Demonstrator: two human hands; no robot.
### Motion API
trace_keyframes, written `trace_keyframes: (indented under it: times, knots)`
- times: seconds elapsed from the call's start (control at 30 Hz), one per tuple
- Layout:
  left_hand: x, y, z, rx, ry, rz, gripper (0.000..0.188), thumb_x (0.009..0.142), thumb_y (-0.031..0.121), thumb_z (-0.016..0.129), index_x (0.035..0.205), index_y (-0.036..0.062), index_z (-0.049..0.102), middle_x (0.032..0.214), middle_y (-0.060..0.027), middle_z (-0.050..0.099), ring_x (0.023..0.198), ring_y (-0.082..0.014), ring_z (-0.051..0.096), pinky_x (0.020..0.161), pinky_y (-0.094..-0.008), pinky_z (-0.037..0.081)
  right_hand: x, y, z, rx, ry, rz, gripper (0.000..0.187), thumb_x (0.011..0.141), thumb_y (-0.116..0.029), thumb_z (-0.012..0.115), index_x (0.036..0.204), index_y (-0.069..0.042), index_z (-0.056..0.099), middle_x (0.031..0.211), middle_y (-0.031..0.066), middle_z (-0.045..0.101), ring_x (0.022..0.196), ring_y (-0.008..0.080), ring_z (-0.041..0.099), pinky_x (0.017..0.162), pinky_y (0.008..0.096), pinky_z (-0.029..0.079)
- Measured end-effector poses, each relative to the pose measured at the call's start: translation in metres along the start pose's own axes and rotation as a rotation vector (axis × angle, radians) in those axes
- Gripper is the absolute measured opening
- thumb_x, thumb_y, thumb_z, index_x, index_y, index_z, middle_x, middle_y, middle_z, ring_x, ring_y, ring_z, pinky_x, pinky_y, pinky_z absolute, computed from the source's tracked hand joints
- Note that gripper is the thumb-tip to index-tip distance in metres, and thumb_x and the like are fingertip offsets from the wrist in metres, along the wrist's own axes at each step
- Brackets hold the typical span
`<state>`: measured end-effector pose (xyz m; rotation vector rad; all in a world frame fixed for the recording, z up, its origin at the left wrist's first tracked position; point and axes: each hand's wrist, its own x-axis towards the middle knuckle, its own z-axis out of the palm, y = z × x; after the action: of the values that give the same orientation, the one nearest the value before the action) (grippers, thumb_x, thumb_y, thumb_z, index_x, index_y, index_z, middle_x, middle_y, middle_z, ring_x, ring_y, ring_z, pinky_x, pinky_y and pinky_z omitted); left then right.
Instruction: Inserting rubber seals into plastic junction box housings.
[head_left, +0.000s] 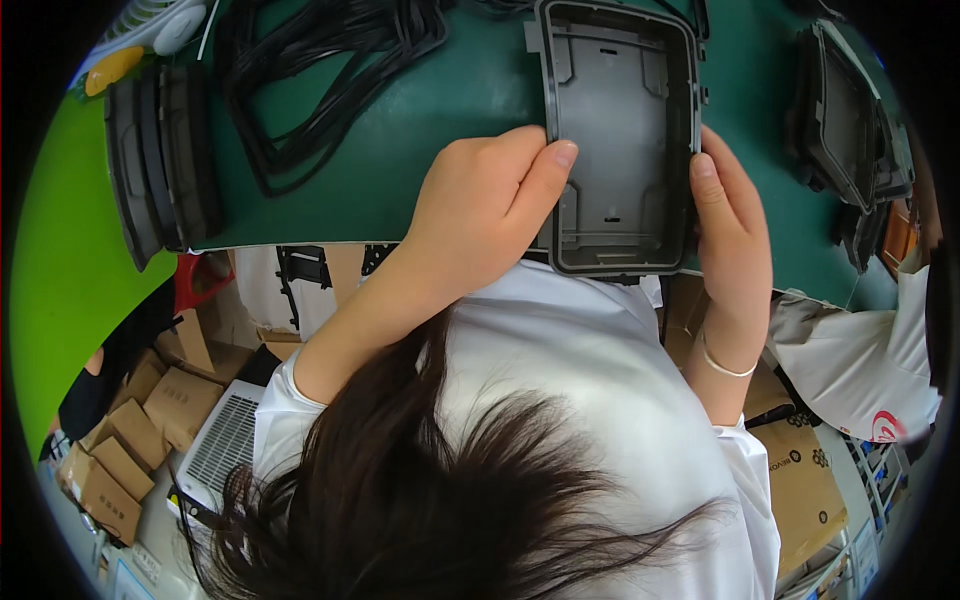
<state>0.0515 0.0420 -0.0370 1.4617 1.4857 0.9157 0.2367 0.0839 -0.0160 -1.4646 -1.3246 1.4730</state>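
Between my two hands is a dark grey rectangular plastic case shell, its hollow inside facing up and its near end at the table's front edge. My left hand grips the left rim, the thumb lying along the wall and the other fingers curled out of sight. On the opposite rim, my right hand holds with the thumb at the edge and fingers along the outer side. Left of the shell lies a tangled heap of thin black rubber-like frames on the green table.
Several dark grey shells stand stacked on edge at the table's left end. More shells lie at the far right. A yellow-orange object sits at the back left. Cardboard boxes fill the floor below left, beside a white grilled appliance.
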Motion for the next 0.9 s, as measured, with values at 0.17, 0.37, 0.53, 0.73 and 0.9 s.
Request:
trace_keyframes:
  times: [0.17,0.37,0.53,0.73,0.9]
  knots:
    - [-0.002,0.001,0.001,0.024,0.002,0.022,0.038,0.09,0.024,0.049,0.061,0.0006,0.043,0.048,-0.0137,0.042,0.041,-0.0294,0.039,0.042,-0.0377,0.03,-0.002,0.004,-0.004,-0.134,-0.111,-0.053,0.031,0.095,-0.015,0.04,0.116,0.007,0.05,0.091,0.0034,0.059,0.082,0.0084,0.05,0.076,0.0203,0.041]
    - [0.0,0.004,-0.002,-0.085,-0.014,-0.07,0.037,0.091,0.023,0.048,0.061,0.0007,0.044,0.048,-0.0132,0.042,0.041,-0.0286,0.038,0.041,-0.0372,0.03,0.006,0.017,-0.017,0.377,-0.016,0.161,0.041,0.094,-0.023,0.042,0.122,0.006,0.048,0.069,-0.005,0.047,0.055,0.0009,0.034,0.045,0.0167,0.026]
    - [-0.008,0.003,-0.005,0.049,-0.081,-0.037,0.039,0.091,0.023,0.047,0.059,0.0008,0.043,0.046,-0.0135,0.04,0.04,-0.028,0.036,0.041,-0.0368,0.029,-0.013,0.002,-0.014,0.034,-0.104,0.116,0.036,0.094,-0.021,0.044,0.12,0.004,0.051,0.068,-0.0063,0.045,0.053,-0.0004,0.031,0.044,0.0164,0.023]
    - [-0.005,0.003,-0.006,0.049,-0.102,-0.012,0.04,0.091,0.024,0.047,0.059,0.0004,0.044,0.046,-0.0137,0.04,0.04,-0.0281,0.036,0.041,-0.037,0.03,-0.01,0.021,0.0,-0.109,0.038,-0.1,0.03,0.093,-0.014,0.043,0.115,0.005,0.054,0.062,-0.008,0.044,0.053,-0.0003,0.032,0.045,0.0162,0.025]
    - [-0.009,-0.002,-0.01,-0.109,-0.129,-0.116,0.036,0.09,0.024,0.049,0.063,0.0004,0.044,0.052,-0.014,0.046,0.045,-0.0296,0.043,0.043,-0.0373,0.033,-0.009,0.014,-0.015,0.508,-0.055,0.238,0.036,0.093,-0.021,0.045,0.121,0.001,0.052,0.062,-0.0088,0.041,0.049,-0.0014,0.029,0.04,0.0168,0.02]
